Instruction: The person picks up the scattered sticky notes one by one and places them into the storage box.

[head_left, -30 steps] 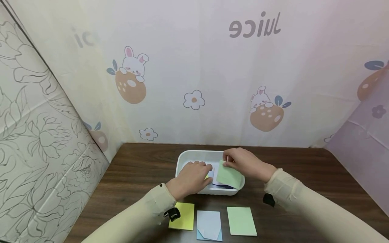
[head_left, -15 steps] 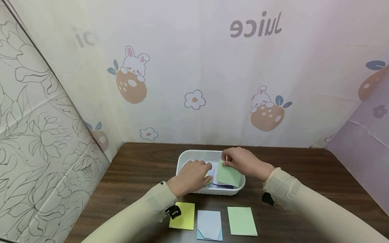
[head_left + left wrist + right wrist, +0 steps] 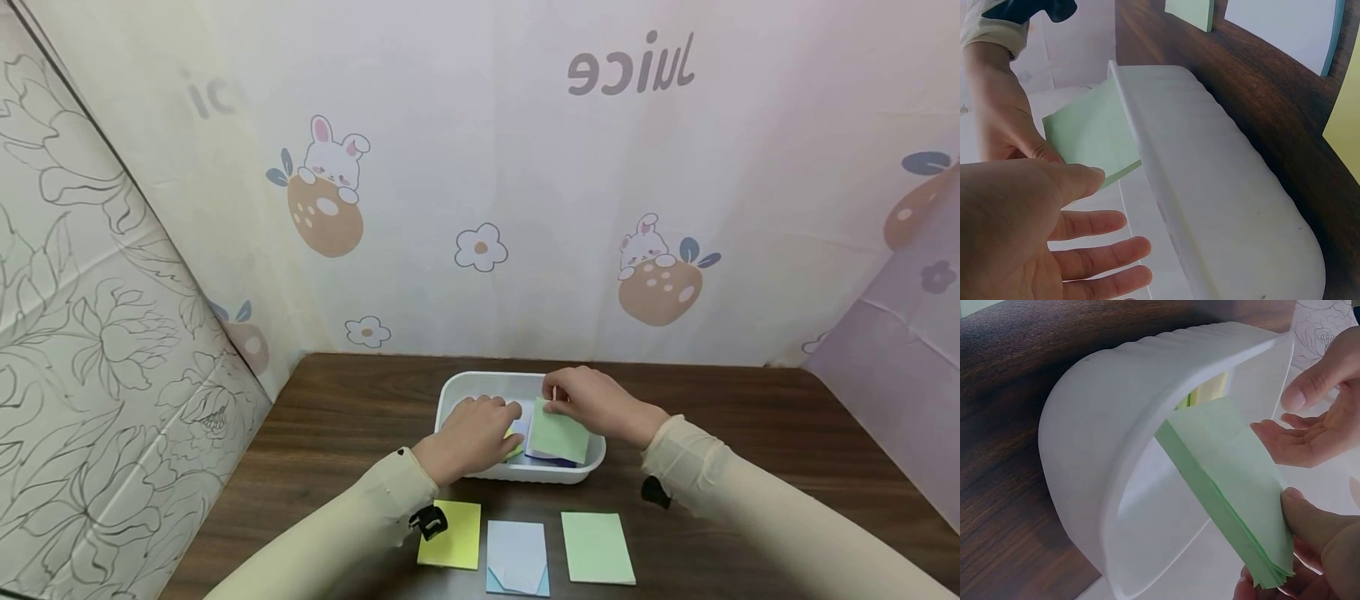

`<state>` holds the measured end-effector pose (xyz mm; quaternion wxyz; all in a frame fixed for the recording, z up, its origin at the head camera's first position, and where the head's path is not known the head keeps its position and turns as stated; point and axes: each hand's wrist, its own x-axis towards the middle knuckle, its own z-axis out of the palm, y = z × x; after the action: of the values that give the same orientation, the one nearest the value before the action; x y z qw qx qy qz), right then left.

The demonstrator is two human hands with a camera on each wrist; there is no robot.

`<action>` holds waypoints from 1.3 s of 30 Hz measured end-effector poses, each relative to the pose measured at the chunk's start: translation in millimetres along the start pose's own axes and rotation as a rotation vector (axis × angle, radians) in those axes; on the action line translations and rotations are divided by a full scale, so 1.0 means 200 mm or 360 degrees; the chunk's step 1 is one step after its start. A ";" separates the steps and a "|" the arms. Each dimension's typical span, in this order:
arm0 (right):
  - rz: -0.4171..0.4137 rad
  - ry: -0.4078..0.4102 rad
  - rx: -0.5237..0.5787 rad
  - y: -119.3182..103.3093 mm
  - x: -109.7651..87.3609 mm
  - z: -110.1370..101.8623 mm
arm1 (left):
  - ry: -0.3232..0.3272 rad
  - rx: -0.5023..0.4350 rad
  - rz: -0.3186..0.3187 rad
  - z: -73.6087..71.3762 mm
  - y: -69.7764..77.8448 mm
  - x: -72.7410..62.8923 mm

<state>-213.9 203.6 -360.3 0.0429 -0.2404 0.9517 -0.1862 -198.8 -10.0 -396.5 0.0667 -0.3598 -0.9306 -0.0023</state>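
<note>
My right hand (image 3: 598,404) pinches a thick pad of light green sticky notes (image 3: 1225,481) by one edge, thumb on top and fingers beneath. The pad is tilted over the right part of a white plastic bin (image 3: 525,473), and its sheets fan slightly at the held end. Over the bin's left part is my left hand (image 3: 1066,231), its fingers loosely extended and holding nothing. Inside the bin, a yellow piece (image 3: 1213,390) shows beyond the green pad, and a dark blue edge (image 3: 551,460) peeks out below it. My left hand hides part of the contents.
On the dark wooden table (image 3: 360,408), in front of the bin, lie a yellow pad (image 3: 459,537), a blue pad with a whitish, curled top sheet (image 3: 517,554) and a light green pad (image 3: 597,547). A printed curtain (image 3: 420,183) hangs behind the table.
My right hand has shifted slightly left with the green pad, which now stands a little further left over the bin. The left hand has barely moved.
</note>
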 end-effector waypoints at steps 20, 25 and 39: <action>-0.0025 -0.0037 0.0032 0.03 0.03 0.06 | -0.0003 0.0013 0.0018 0.04 0.00 0.01; -0.0108 -0.0019 0.0047 0.06 0.04 0.09 | -0.0014 0.0015 0.0015 0.05 0.00 0.01; -0.0208 -0.0083 0.0027 0.11 0.08 0.17 | -0.0003 -0.0002 0.0003 0.07 -0.01 0.01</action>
<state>-232.1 201.9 -399.0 0.0575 -0.3064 0.9309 -0.1902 -203.0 -10.2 -409.1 0.0657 -0.3608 -0.9303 -0.0024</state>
